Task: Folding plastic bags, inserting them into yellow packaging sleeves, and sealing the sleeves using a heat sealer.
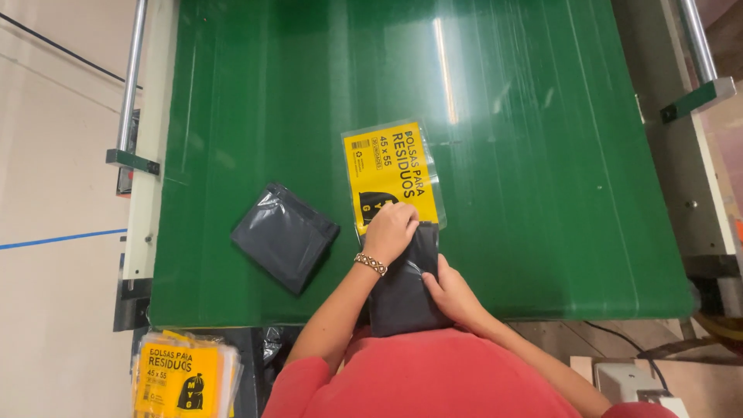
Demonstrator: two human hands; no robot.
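From the head camera, the left hand (pixel 391 231) is lying with fingers curled on the mouth of a yellow pouch (pixel 391 172), pinning it to the green bench (pixel 542 193) near the middle of the near edge. The right hand (pixel 450 292) is gripping the side of a dark pack (pixel 402 288), whose top end is sitting at the pouch mouth while its lower end is overhanging the near edge. A second pack (pixel 284 236) is lying tilted just left of the hands, apart from them. The far half and right side of the bench are lying open. A pouch stack (pixel 182 375) is sitting below the near-left corner.
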